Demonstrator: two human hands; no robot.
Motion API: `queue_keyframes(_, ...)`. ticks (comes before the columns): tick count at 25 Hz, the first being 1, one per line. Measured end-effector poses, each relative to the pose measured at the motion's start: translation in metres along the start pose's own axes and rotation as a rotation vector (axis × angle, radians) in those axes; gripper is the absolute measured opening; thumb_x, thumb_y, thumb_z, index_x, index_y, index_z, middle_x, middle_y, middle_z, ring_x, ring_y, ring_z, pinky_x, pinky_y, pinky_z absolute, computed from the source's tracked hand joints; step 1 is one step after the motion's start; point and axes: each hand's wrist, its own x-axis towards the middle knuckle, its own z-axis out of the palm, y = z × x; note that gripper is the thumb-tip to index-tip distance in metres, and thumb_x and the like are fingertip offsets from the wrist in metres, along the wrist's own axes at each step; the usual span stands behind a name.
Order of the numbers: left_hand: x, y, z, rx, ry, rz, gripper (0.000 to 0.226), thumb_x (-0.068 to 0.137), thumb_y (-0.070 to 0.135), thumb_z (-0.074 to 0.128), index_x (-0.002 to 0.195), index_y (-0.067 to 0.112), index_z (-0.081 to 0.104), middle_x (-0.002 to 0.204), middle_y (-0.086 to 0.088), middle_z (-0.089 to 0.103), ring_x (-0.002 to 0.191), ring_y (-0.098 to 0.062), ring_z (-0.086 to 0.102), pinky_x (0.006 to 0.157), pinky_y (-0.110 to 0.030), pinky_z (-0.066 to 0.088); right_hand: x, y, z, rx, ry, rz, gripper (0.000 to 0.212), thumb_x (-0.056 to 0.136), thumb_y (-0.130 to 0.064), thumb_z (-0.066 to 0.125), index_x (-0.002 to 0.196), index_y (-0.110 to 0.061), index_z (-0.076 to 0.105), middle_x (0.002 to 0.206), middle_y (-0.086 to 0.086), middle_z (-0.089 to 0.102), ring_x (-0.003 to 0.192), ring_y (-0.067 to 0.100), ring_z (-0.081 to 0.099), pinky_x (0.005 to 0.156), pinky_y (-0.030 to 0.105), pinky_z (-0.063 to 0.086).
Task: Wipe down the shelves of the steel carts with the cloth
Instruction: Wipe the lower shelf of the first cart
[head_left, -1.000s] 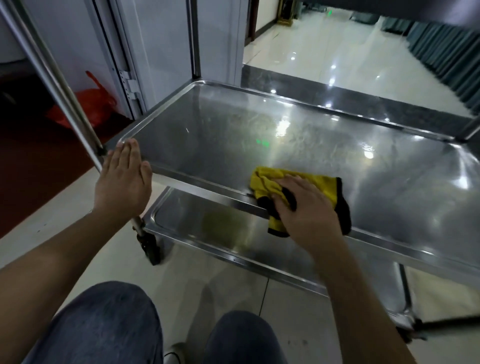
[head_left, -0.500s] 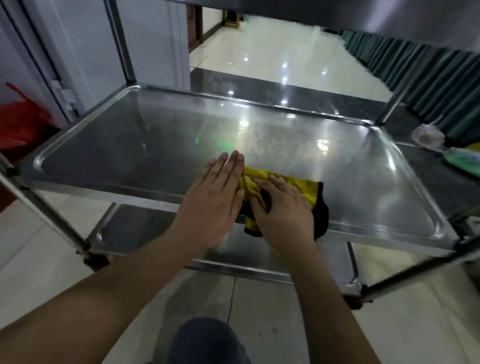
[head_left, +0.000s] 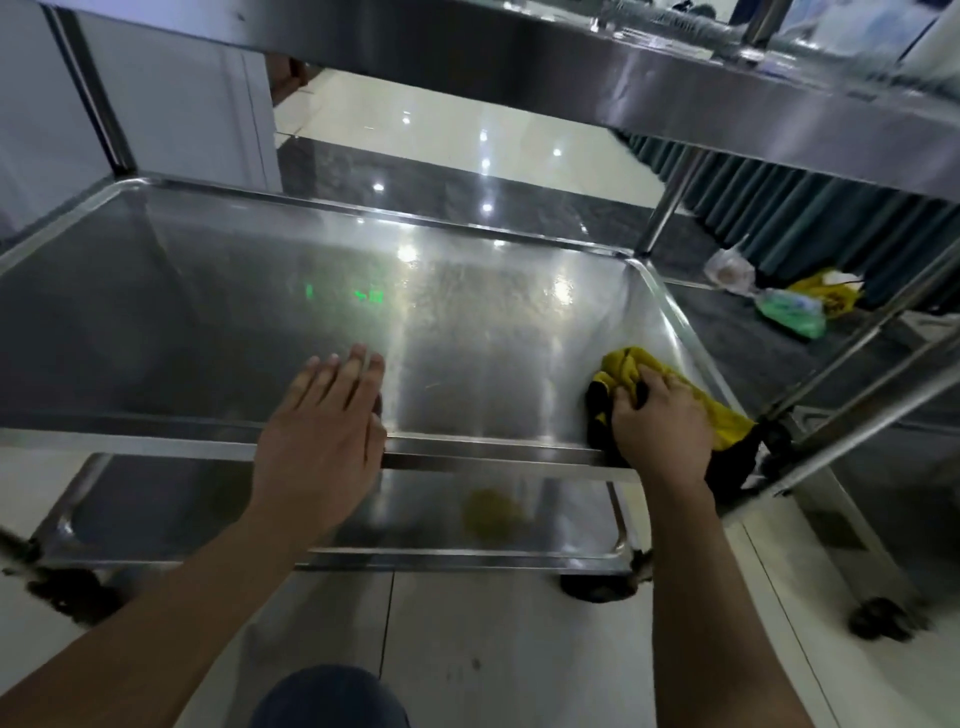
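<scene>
A steel cart fills the view, and its middle shelf (head_left: 218, 322) is a shiny tray with a raised rim. A yellow and black cloth (head_left: 628, 366) lies bunched in the shelf's near right corner. My right hand (head_left: 660, 423) presses down on the cloth with its fingers curled into the fabric. My left hand (head_left: 324, 421) lies flat over the shelf's front rim, fingers straight and together. The top shelf (head_left: 597, 73) hangs overhead. The bottom shelf (head_left: 208, 519) shows below the front rim.
A second steel cart's posts (head_left: 852, 415) stand close on the right, with a caster (head_left: 878, 621) on the floor. Plastic bags (head_left: 789, 312) lie on dark carpet beyond. White door panels (head_left: 171, 104) rise at the left. My knee (head_left: 327, 699) is at the bottom.
My right hand has swept the cloth from the middle of the front edge to the near right corner. My left hand stayed near the front rim, and the view shifted right.
</scene>
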Motion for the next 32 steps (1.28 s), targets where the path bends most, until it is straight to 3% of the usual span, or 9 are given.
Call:
queue_keyframes(6,0.004,0.001,0.005,-0.024,-0.059,-0.020,0.074,0.096,0.037,0.004,0.155,0.007,0.036,0.161,-0.012,0.036,0.150,-0.030,0.034,0.124,-0.043,0.025,-0.033,-0.148,0.055,0.053,-0.168,-0.549,0.050,0.101,-0.049,0.046,0.149,-0.036,0.046,0.161,0.000,0.038,0.148,0.025,0.032,0.124,0.041,0.019)
queue_keyframes(10,0.004,-0.002,0.005,-0.058,-0.060,-0.034,0.079,0.093,0.041,0.000,0.155,0.007,0.035,0.162,-0.011,0.034,0.150,-0.026,0.033,0.124,-0.042,0.026,-0.025,-0.195,0.071,0.126,-0.280,-0.623,0.050,0.100,-0.051,0.047,0.148,-0.039,0.046,0.162,-0.003,0.036,0.150,0.021,0.029,0.124,0.038,0.014)
queue_keyframes(15,0.002,-0.009,0.005,-0.093,-0.040,-0.018,0.072,0.096,0.037,0.011,0.150,0.005,0.045,0.156,-0.014,0.044,0.145,-0.031,0.043,0.121,-0.045,0.033,0.043,-0.108,0.056,0.052,-0.124,-0.340,0.050,0.099,-0.049,0.047,0.146,-0.033,0.050,0.157,0.002,0.045,0.144,0.026,0.041,0.121,0.040,0.028)
queue_keyframes(20,0.001,-0.006,0.002,-0.079,-0.054,-0.028,0.072,0.096,0.038,0.010,0.150,0.006,0.045,0.156,-0.013,0.044,0.145,-0.031,0.042,0.120,-0.047,0.035,0.102,-0.006,0.017,-0.086,-0.082,-0.092,0.057,0.102,-0.050,0.041,0.153,-0.023,0.042,0.159,0.010,0.039,0.145,0.033,0.038,0.122,0.046,0.026)
queue_keyframes(23,0.002,-0.004,0.002,-0.078,-0.038,-0.036,0.068,0.097,0.036,0.015,0.147,0.004,0.050,0.152,-0.014,0.049,0.141,-0.033,0.047,0.118,-0.047,0.038,0.082,0.017,0.004,-0.021,-0.094,-0.111,0.054,0.102,-0.040,0.046,0.152,-0.019,0.042,0.155,0.017,0.042,0.142,0.037,0.040,0.119,0.046,0.031)
queue_keyframes(28,-0.001,-0.003,0.002,-0.039,-0.079,-0.061,0.072,0.096,0.039,0.009,0.150,0.007,0.045,0.155,-0.012,0.046,0.144,-0.029,0.044,0.119,-0.045,0.036,-0.016,0.061,-0.004,-0.013,0.101,-0.142,0.046,0.097,-0.036,0.054,0.141,-0.024,0.054,0.136,0.018,0.057,0.123,0.042,0.053,0.103,0.052,0.045)
queue_keyframes(32,0.000,-0.004,0.003,-0.055,-0.088,-0.056,0.066,0.098,0.036,0.016,0.150,0.008,0.044,0.155,-0.011,0.046,0.144,-0.030,0.044,0.119,-0.046,0.036,0.003,0.061,-0.001,0.011,0.098,-0.169,0.045,0.097,-0.031,0.057,0.140,-0.017,0.057,0.137,0.020,0.058,0.126,0.040,0.053,0.104,0.047,0.043)
